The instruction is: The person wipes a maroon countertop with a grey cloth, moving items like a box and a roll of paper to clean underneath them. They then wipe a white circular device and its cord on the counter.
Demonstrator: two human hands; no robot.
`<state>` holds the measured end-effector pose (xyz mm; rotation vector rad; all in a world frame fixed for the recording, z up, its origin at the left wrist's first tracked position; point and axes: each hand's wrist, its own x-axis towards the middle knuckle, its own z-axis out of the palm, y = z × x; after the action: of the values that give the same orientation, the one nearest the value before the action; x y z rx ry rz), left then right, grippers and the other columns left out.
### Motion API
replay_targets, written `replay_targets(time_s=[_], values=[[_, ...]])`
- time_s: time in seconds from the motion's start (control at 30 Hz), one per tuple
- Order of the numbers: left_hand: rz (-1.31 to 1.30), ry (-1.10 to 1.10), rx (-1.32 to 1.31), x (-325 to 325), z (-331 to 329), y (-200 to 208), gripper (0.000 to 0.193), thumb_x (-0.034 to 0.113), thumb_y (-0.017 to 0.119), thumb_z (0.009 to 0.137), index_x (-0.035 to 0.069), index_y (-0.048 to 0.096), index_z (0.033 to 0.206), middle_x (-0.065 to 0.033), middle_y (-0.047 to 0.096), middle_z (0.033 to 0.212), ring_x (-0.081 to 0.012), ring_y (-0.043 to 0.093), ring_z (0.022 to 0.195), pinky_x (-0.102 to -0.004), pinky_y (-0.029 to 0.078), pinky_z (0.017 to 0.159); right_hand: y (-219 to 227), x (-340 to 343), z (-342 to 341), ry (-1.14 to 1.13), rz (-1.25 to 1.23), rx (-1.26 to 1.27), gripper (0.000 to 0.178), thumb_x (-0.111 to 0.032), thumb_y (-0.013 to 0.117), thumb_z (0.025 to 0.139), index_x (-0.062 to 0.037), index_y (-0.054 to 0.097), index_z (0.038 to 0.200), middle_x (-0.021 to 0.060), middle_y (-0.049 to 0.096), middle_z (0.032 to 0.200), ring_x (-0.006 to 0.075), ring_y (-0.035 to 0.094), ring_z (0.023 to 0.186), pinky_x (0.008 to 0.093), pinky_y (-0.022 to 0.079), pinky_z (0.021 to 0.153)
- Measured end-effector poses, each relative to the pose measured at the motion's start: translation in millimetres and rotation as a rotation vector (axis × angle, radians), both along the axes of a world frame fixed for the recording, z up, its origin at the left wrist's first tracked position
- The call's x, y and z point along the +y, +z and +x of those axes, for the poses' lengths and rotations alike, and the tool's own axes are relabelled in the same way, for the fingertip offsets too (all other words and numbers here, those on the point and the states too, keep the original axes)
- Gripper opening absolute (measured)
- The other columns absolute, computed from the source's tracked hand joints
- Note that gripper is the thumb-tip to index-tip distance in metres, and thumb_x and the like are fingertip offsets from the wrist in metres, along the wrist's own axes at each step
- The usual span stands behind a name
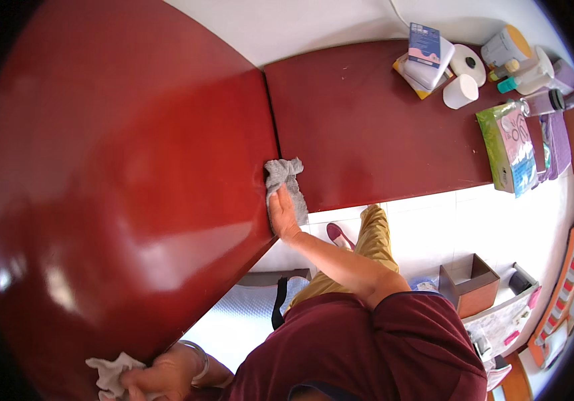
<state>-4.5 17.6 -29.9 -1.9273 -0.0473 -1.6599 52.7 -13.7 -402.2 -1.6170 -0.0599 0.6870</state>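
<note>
My right hand (283, 211) lies with its fingers pressed on a grey cloth (285, 171), at the seam between two glossy dark-red surfaces. Part of the cloth bunches beyond the fingertips, and part hangs by the edge. At the lower left, my left hand (165, 374), with a bracelet at the wrist, closes around a crumpled whitish cloth (114, 371). That cloth rests at the near edge of the large left red surface (133, 147). The right red tabletop (367, 127) runs along the wall; a dark gap parts the two.
Boxes (426, 50), a white cup (460, 92), a round white lid (467, 63), bottles and a tissue pack (507, 147) crowd the tabletop's right end. Below are a brown open box (470, 287), a pale blue quilted surface (233, 314) and a dark red shoe (339, 235).
</note>
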Motion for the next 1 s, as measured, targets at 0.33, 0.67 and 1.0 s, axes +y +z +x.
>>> replay_targets(time_s=[0.33,0.67,1.0], values=[[0.110,0.234,0.027,-1,-16,6,0.024,-0.015,0.059,0.084,-0.002,0.047,0.101,-0.0155,0.057,0.113,-0.0272,0.059,0.108,-0.0390,0.053,0.096,255,-12,34,0.238,0.657,-0.781,0.060,-0.022,0.041,0.097,0.0060,0.025,0.148,0.0253,0.022,0.155,0.0383,0.016,0.147,0.0485,0.011,0.119],[0.080,0.240,0.094,-5,-17,7,0.022,-0.012,0.057,0.086,-0.001,0.047,0.102,-0.0128,0.055,0.114,-0.0274,0.054,0.115,-0.0381,0.049,0.103,42,23,43,-0.103,0.188,-0.267,0.038,-0.026,0.037,0.100,0.0043,0.051,0.118,0.0289,0.051,0.117,0.0455,0.047,0.110,0.0483,0.037,0.099],[0.092,0.190,0.055,-2,-13,9,0.027,-0.013,0.055,0.086,-0.002,0.045,0.108,-0.0173,0.054,0.117,-0.0318,0.055,0.112,-0.0489,0.043,0.106,335,-9,47,0.425,0.959,-1.101,0.049,-0.023,0.060,0.081,0.0060,0.059,0.121,0.0302,0.043,0.141,0.0444,0.034,0.138,0.0551,0.019,0.117]])
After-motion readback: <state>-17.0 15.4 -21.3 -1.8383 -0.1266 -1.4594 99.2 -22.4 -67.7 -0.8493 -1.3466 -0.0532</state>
